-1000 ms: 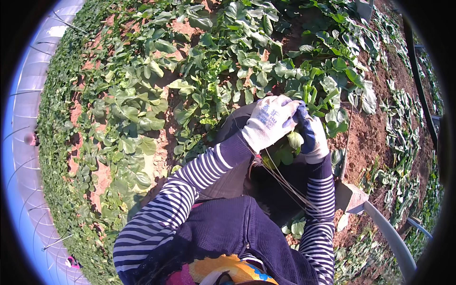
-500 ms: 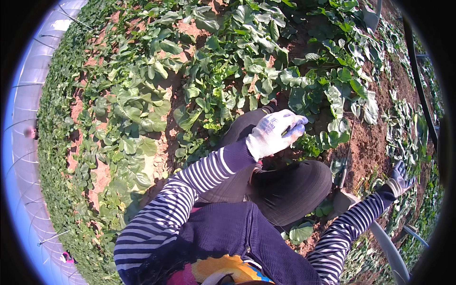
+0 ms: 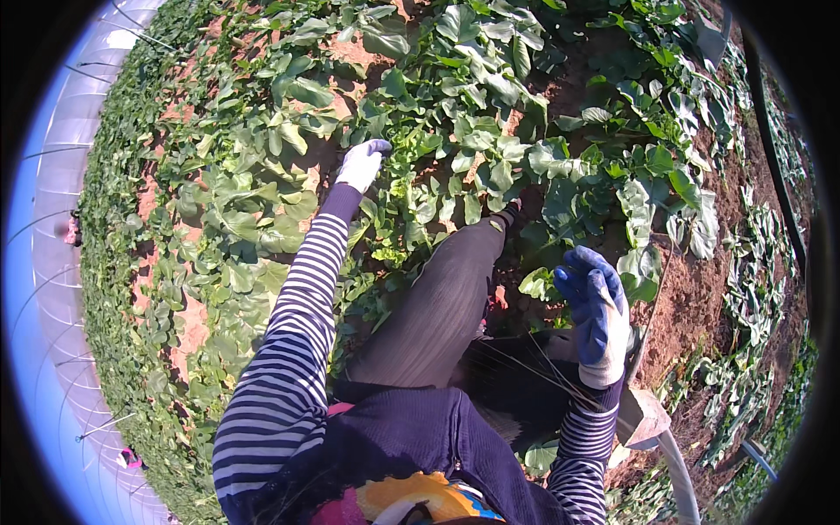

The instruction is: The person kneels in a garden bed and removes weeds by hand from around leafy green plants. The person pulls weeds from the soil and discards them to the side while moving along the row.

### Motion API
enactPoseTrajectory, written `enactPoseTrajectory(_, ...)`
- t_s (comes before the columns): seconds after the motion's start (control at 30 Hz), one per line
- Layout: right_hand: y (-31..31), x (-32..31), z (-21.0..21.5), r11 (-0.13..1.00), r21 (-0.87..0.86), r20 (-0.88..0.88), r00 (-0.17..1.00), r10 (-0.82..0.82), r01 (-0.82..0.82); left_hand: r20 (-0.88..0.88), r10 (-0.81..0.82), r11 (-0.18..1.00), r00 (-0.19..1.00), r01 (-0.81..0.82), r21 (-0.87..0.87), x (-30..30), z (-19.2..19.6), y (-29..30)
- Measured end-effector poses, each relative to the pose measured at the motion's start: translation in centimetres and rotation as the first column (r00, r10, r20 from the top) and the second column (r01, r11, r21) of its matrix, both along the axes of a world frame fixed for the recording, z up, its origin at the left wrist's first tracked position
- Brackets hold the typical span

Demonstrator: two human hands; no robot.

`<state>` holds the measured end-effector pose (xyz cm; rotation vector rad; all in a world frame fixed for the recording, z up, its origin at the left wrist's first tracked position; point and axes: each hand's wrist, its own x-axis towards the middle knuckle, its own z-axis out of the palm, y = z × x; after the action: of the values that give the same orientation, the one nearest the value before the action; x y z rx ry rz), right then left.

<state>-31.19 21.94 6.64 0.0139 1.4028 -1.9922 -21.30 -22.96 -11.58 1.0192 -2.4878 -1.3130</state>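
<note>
My left hand (image 3: 361,166), in a white glove with a bluish fingertip coating, reaches out over the leafy green plants (image 3: 411,144). Its fingers are bent and pressed together beside the leaves; whether a leaf is between them is hidden. My right hand (image 3: 600,319), gloved in white with a blue palm, is raised beside my right knee. The palm faces inward and the fingers curl loosely, apart from the thumb, with nothing visible in them. Thin dry stalks (image 3: 551,372) cross my dark trousers just below the right hand.
Dense rows of leafy plants (image 3: 254,219) grow over reddish soil, with a bare strip of earth (image 3: 674,306) to my right. A pale, bent strap-like piece (image 3: 678,472) lies by my right forearm. A translucent greenhouse wall (image 3: 57,262) curves along the left.
My left hand has moved forward and left, from above my knees to the plants. My right hand has come inward from the far right and up beside my knee. My legs have shifted.
</note>
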Motion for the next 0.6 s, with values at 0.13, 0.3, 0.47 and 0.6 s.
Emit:
enactPoseTrajectory(0.13, 0.3, -0.5, 0.0, 0.999, 0.029, 0.023, 0.999, -0.044, 0.044, 0.548, -0.246, 0.916, 0.8, 0.377, -0.139, -3.7, -2.0, -4.5)
enactPoseTrajectory(0.3, 0.4, -0.4, 0.4, 0.998, -0.005, 0.036, 0.997, -0.061, 0.061, 0.853, -0.334, 0.596, 0.401, 0.791, -0.139, -5.6, -4.0, -6.2)
enactPoseTrajectory(0.47, 0.3, -0.7, 0.2, 0.998, -0.021, 0.037, 0.998, -0.057, 0.058, 0.755, -0.205, 0.77, 0.624, 0.579, -0.27, -5.5, -6.4, -4.5)
enactPoseTrajectory(0.6, 0.0, -0.4, 0.6, 0.997, -0.027, 0.041, 0.996, -0.077, 0.078, 0.83, 0.028, 0.879, 0.558, 0.381, -0.286, -4.9, -9.4, -6.5)
